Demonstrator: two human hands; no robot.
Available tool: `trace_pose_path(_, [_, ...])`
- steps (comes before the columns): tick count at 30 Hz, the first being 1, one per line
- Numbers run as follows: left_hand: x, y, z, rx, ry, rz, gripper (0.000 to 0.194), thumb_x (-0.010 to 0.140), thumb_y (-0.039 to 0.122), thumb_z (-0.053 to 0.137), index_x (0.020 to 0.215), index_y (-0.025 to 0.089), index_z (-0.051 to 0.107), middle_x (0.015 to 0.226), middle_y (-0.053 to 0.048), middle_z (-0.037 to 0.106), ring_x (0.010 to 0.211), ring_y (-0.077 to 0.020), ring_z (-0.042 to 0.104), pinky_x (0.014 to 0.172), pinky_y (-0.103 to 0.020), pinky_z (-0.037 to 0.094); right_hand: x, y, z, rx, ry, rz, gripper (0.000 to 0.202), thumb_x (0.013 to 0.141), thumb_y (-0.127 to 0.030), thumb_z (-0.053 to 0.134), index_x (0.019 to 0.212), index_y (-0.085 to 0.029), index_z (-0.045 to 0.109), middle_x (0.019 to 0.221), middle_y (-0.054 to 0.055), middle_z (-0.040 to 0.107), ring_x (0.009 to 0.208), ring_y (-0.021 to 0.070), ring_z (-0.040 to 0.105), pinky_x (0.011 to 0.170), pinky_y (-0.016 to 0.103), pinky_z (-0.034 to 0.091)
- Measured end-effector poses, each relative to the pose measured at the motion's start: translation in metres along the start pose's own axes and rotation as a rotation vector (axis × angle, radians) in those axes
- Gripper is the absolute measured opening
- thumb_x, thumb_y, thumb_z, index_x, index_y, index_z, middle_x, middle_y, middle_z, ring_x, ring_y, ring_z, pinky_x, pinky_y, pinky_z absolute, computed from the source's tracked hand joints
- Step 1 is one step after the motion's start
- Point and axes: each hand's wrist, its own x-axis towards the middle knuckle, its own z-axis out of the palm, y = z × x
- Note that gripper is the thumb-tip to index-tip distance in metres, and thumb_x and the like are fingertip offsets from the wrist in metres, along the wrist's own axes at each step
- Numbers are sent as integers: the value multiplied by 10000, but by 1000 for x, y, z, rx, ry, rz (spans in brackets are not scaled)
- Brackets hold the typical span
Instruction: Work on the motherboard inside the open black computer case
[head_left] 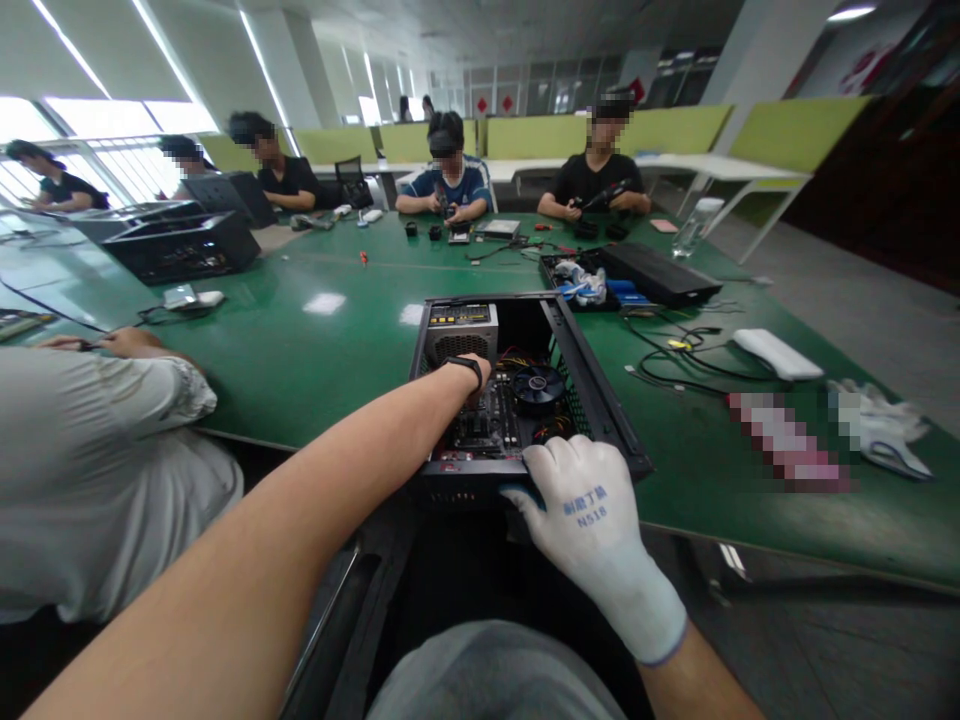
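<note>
Head view, uncovered computer case (pixel 609 400) at the near edge of a green table (pixel 322 355), gloved right hand (pixel 581 500) gripping the case's near rim, bare left hand (pixel 480 372) inside near the power supply (pixel 474 332), its fingers hidden, grip untellable, table spreading leftward

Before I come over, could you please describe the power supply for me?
On the green table sits an open black computer case. In its far left corner is the grey power supply: boxy, with a yellow-marked label, unlike the round fan nearby.
</note>
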Motion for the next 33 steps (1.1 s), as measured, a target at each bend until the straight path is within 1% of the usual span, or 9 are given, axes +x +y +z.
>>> trace_pose_path(3, [-2, 1, 0, -60, 19, -36, 577, 524, 387, 895, 1027, 130, 780, 982, -131, 766, 1003, -282, 698, 897, -294, 544, 0, 0, -1, 2, 2, 2, 279, 822, -491, 682, 865, -232, 587, 804, 50, 580, 780, 240, 459, 671, 365, 166])
trace_pose_path(6, [-5, 2, -1, -121, 61, -56, 530, 541, 395, 898, 968, 106, 776, 920, -127, 766, 1031, -265, 678, 928, -278, 513, 0, -1, -1, 3, 5, 1, 285, 822, -494, 682, 880, -231, 589, 801, 47, 579, 782, 238, 460, 673, 364, 167])
trace_pose_path(10, [-7, 4, -1, -138, 74, -52, 507, 584, 390, 888, 947, 62, 756, 903, -139, 759, 1048, -256, 653, 946, -287, 492, 0, -1, 0, -4, 3, 2, 287, 823, -491, 681, 898, -231, 589, 811, 47, 580, 796, 239, 464, 682, 364, 173])
trace_pose_path(16, [-10, 5, 0, -173, 78, -48, 496, 627, 401, 864, 977, 70, 747, 873, -108, 758, 1080, -224, 622, 975, -259, 457, -1, -1, -1, 1, -1, 2, 287, 818, -487, 689, 899, -231, 587, 814, 46, 574, 793, 237, 463, 683, 366, 172])
trace_pose_path(19, [-9, 4, -1, -180, 76, -44, 500, 603, 398, 866, 985, 93, 759, 877, -107, 761, 1091, -243, 628, 971, -266, 465, 0, -1, -1, 1, -5, 2, 284, 819, -483, 688, 896, -230, 587, 813, 46, 576, 790, 236, 464, 681, 365, 170])
trace_pose_path(23, [-7, 3, -2, -165, 63, -39, 481, 549, 390, 876, 950, 140, 783, 899, -102, 766, 1058, -282, 662, 948, -292, 497, 0, 0, -2, -1, -13, 4, 278, 829, -480, 676, 890, -223, 589, 812, 47, 580, 784, 229, 462, 681, 365, 173])
trace_pose_path(28, [-4, 3, -2, -126, 35, -22, 506, 531, 361, 878, 985, 156, 787, 989, -117, 764, 1032, -289, 686, 945, -311, 513, 0, 0, -1, 2, -15, -1, 278, 828, -478, 676, 889, -220, 592, 816, 53, 584, 791, 233, 463, 683, 365, 177])
trace_pose_path(31, [-5, 4, -3, -40, -3, 18, 527, 547, 343, 872, 1028, 147, 782, 1052, -137, 756, 1032, -295, 689, 954, -334, 517, 0, 0, -2, 2, -15, -4, 275, 832, -480, 673, 901, -225, 595, 820, 52, 584, 793, 240, 467, 686, 365, 180])
trace_pose_path(33, [-7, 5, -4, -74, 31, 62, 513, 535, 334, 879, 991, 116, 789, 1001, -157, 761, 1004, -308, 696, 957, -345, 516, 0, 0, -2, -1, -16, -3, 271, 838, -480, 666, 896, -225, 595, 816, 52, 584, 788, 241, 466, 684, 364, 179])
